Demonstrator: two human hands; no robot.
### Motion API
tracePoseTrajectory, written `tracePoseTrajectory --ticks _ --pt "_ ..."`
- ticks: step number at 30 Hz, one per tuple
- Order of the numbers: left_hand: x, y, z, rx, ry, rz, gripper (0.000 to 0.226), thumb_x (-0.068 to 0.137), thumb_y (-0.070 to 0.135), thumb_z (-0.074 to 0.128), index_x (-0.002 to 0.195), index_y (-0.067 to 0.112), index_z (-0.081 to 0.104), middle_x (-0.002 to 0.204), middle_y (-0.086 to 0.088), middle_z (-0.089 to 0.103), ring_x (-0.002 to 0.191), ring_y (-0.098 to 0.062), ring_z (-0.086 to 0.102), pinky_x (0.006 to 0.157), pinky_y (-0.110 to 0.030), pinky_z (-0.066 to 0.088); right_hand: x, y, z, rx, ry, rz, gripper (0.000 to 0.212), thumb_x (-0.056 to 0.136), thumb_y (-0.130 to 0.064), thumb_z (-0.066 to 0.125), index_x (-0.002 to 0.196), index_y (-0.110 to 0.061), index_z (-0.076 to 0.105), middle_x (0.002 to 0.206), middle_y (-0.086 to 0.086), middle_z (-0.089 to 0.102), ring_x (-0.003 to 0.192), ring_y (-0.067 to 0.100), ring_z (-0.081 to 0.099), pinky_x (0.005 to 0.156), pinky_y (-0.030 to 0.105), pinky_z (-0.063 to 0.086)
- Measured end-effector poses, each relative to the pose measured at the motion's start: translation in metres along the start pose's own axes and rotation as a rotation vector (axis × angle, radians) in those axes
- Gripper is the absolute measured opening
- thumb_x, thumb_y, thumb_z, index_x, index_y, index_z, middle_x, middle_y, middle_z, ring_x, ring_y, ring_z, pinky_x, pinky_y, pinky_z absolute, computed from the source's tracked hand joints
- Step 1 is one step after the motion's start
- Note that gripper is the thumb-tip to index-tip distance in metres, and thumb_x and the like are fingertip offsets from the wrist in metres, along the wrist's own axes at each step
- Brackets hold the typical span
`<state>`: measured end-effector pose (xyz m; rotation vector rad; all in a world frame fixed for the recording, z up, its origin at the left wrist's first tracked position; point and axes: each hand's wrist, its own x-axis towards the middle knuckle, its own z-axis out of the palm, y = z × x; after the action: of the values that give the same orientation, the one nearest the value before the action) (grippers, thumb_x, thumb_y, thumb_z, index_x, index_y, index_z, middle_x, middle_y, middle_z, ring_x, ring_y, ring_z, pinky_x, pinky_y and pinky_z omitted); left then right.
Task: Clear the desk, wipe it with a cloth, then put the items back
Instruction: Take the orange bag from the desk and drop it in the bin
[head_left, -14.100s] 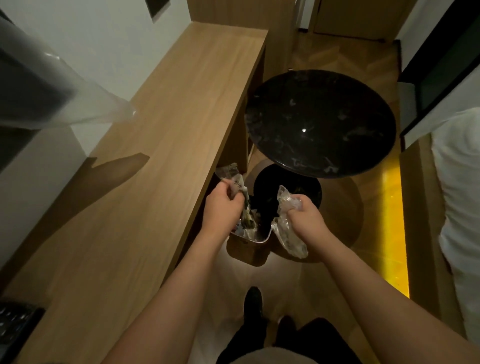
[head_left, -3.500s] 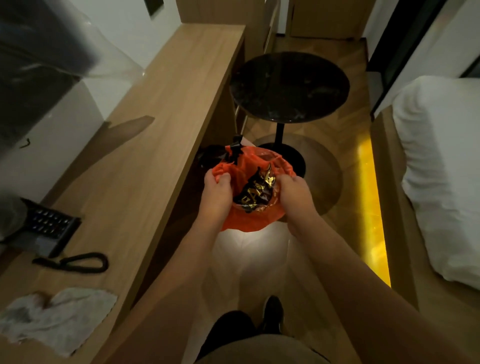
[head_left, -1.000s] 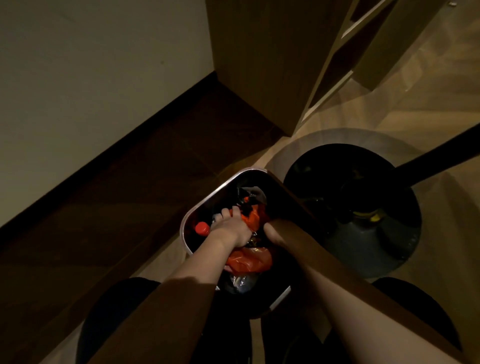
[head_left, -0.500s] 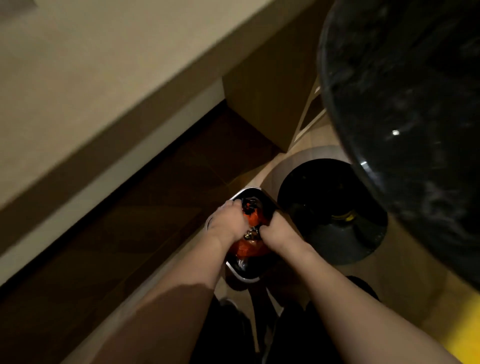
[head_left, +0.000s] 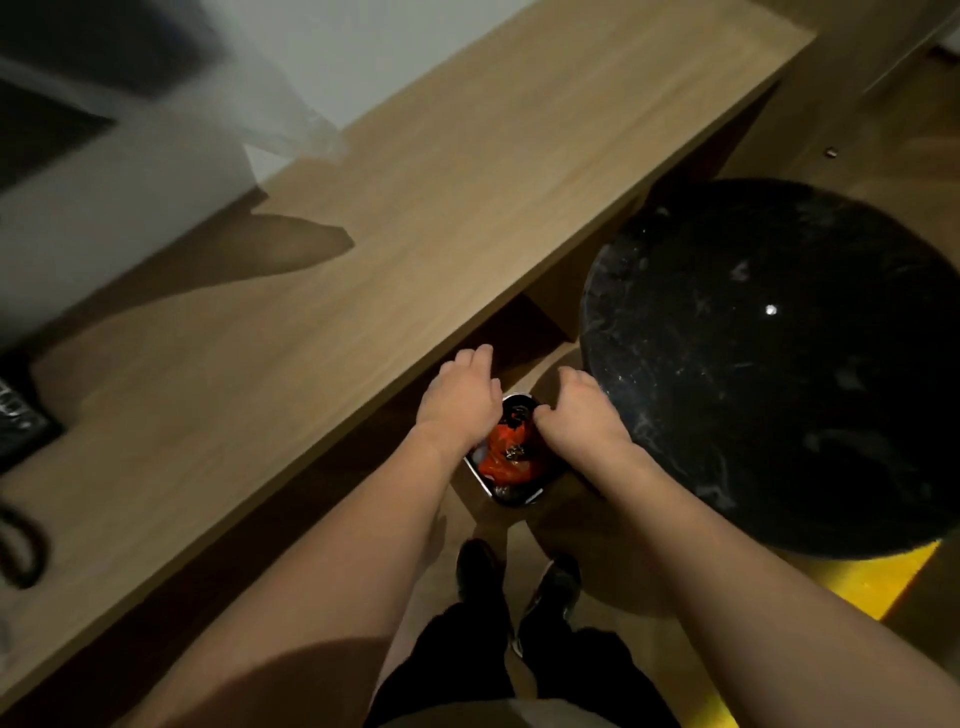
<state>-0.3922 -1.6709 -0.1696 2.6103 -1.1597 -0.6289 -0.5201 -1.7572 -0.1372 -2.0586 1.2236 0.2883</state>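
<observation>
The long wooden desk (head_left: 363, 249) runs from lower left to upper right, and its visible top is mostly bare. On the floor beside it stands a small metal-rimmed waste bin (head_left: 511, 501) with an orange plastic bag (head_left: 504, 457) stuffed inside. Both hands hover above the bin. My left hand (head_left: 462, 400) has its fingers stretched forward and holds nothing. My right hand (head_left: 576, 415) is loosely curled, palm down, and also holds nothing. The bag's dark top shows between the two hands.
A round black marble side table (head_left: 779, 364) stands right of the bin, close to my right hand. A black phone (head_left: 15, 415) and its cord (head_left: 18, 545) lie at the desk's left end. A clear plastic sheet (head_left: 291, 130) hangs by the wall. My feet (head_left: 519, 577) stand below the bin.
The orange bag went from my hands into the bin. Both hands have let go and lifted off it, and my view has risen from under the desk to above it.
</observation>
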Motion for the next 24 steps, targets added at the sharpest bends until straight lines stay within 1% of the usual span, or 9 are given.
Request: tracePoseTrajectory --ticks 2,6,11,15,19,22,24 --pt "-0.009 -0.002 -0.016 -0.016 0.064 -0.004 0.053 0.102 0.032 0.049 0.151 0.019 0.036 0.148 -0.007 0.048 0.133 -0.025 0.049 0.106 -0.040 0.045 -0.011 -0.010 -0.007 -0.009 0.003 -0.026 0.065 0.093 -0.030 0.059 0.149 -0.011 0.032 0.150 0.013 0.039 0.135 0.030 0.042 0.109 0.042 0.038" --pt "-0.029 -0.020 -0.029 -0.056 0.129 -0.035 0.050 0.102 0.032 0.049 0.150 0.019 0.039 0.146 -0.005 0.050 0.131 -0.023 0.051 0.104 -0.038 0.046 -0.025 -0.031 0.001 -0.007 -0.002 -0.082 0.068 0.092 -0.029 0.060 0.151 -0.014 0.030 0.152 0.010 0.037 0.136 0.028 0.041 0.108 0.041 0.040" --pt "-0.063 -0.059 -0.041 -0.097 0.214 -0.126 0.046 0.103 0.030 0.048 0.147 0.019 0.042 0.141 -0.005 0.053 0.128 -0.023 0.052 0.103 -0.037 0.046 -0.040 -0.065 0.022 -0.059 -0.003 -0.168 0.066 0.092 -0.030 0.060 0.149 -0.014 0.032 0.148 0.009 0.040 0.132 0.027 0.044 0.103 0.039 0.042" --pt "-0.088 -0.092 -0.057 -0.117 0.273 -0.237 0.047 0.104 0.029 0.045 0.150 0.019 0.038 0.146 -0.004 0.049 0.132 -0.022 0.049 0.107 -0.037 0.044 -0.047 -0.098 0.042 -0.089 -0.003 -0.290 0.064 0.092 -0.026 0.061 0.148 -0.013 0.034 0.149 0.009 0.041 0.134 0.025 0.043 0.105 0.037 0.041" --pt "-0.125 -0.119 -0.070 -0.129 0.338 -0.374 0.048 0.105 0.026 0.043 0.152 0.018 0.036 0.151 -0.005 0.045 0.136 -0.022 0.046 0.110 -0.037 0.042 -0.058 -0.128 0.061 -0.150 -0.062 -0.414 0.054 0.091 -0.024 0.061 0.140 -0.012 0.042 0.141 0.009 0.047 0.127 0.024 0.048 0.100 0.035 0.043" --pt "-0.157 -0.137 -0.076 -0.154 0.396 -0.490 0.049 0.106 0.026 0.041 0.153 0.016 0.035 0.154 -0.005 0.042 0.140 -0.022 0.042 0.114 -0.037 0.038 -0.073 -0.149 0.077 -0.211 -0.134 -0.527 0.062 0.093 -0.025 0.060 0.148 -0.011 0.035 0.148 0.008 0.042 0.134 0.024 0.042 0.107 0.036 0.040" --pt "-0.183 -0.147 -0.076 -0.158 0.432 -0.563 0.048 0.106 0.026 0.039 0.153 0.015 0.036 0.153 -0.006 0.042 0.139 -0.023 0.042 0.113 -0.037 0.037 -0.085 -0.162 0.086 -0.251 -0.191 -0.609 0.063 0.094 -0.025 0.059 0.150 -0.012 0.033 0.151 0.008 0.040 0.137 0.025 0.040 0.108 0.036 0.039"
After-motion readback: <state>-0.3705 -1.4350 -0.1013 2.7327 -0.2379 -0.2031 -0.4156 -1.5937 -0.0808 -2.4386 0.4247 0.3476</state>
